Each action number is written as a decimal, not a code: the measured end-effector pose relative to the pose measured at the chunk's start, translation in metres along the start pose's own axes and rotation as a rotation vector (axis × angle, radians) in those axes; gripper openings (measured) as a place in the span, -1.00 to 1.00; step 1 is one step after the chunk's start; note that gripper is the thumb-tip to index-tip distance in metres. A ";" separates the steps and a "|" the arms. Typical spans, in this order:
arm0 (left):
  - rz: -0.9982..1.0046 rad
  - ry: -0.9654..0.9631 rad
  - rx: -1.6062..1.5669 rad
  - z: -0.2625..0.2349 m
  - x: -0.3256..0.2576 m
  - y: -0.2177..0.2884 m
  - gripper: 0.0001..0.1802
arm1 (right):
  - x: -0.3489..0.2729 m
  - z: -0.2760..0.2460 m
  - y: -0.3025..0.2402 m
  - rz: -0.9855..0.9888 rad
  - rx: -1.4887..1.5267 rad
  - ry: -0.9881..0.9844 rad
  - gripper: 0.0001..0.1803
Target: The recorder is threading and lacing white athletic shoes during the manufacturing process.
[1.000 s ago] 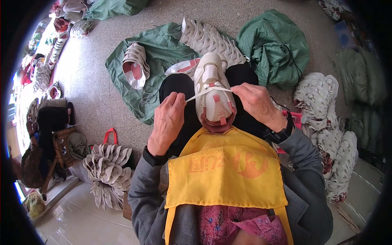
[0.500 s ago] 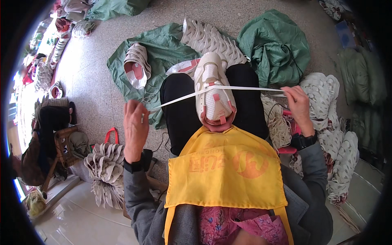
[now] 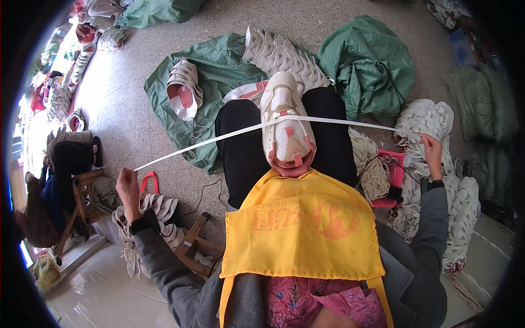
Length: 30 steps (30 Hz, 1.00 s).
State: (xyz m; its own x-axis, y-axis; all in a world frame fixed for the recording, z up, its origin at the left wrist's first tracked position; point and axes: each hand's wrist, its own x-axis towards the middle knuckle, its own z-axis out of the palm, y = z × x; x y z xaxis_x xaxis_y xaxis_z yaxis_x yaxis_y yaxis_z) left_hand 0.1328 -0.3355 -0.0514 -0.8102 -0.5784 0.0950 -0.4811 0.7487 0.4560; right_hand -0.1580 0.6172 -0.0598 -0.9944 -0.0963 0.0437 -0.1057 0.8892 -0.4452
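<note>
Between my knees rests a white and beige shoe upper (image 3: 283,98) with pink trim, its toe away from me and its pink lining near my apron. A flat white shoelace (image 3: 205,142) runs taut from the upper out to both sides. Far out to the left, my left hand (image 3: 128,191) is closed on one end of the lace. On the other side my right hand (image 3: 432,151) pinches the lace near its other end, with its arm stretched over piled uppers.
Green sacking (image 3: 164,104) on the floor ahead bears loose uppers (image 3: 185,90), with a bulging green sack (image 3: 367,65) to its right. Beside my right knee lie a bundle of laces (image 3: 373,177) and a pink basket (image 3: 396,164). A wooden stool (image 3: 191,240) stands at my left; another person sits farther left.
Both hands have moved outward and apart, the left one also toward me. More lace now stretches on each side of the shoe upper, which has stayed in place.
</note>
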 end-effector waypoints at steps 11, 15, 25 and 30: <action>-0.197 0.115 0.004 -0.037 0.019 -0.081 -0.80 | 0.015 -0.025 0.047 0.110 -0.102 0.061 -0.76; -0.175 0.140 0.086 -0.049 0.017 -0.089 -0.83 | 0.020 -0.023 0.050 0.136 -0.203 0.069 -0.76; -0.150 0.064 0.117 -0.037 0.040 -0.053 -0.89 | 0.039 0.023 0.055 0.353 0.098 -0.215 -0.78; 0.012 0.204 -0.088 -0.063 0.070 0.026 -0.88 | 0.087 0.031 -0.032 0.312 0.438 -0.178 -0.77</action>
State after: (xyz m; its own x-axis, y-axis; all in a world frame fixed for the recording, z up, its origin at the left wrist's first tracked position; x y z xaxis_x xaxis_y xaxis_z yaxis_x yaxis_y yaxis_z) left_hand 0.0847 -0.3775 0.0229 -0.7268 -0.6299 0.2738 -0.4337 0.7300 0.5282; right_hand -0.2408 0.5661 -0.0698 -0.9581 0.0335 -0.2845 0.2428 0.6224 -0.7441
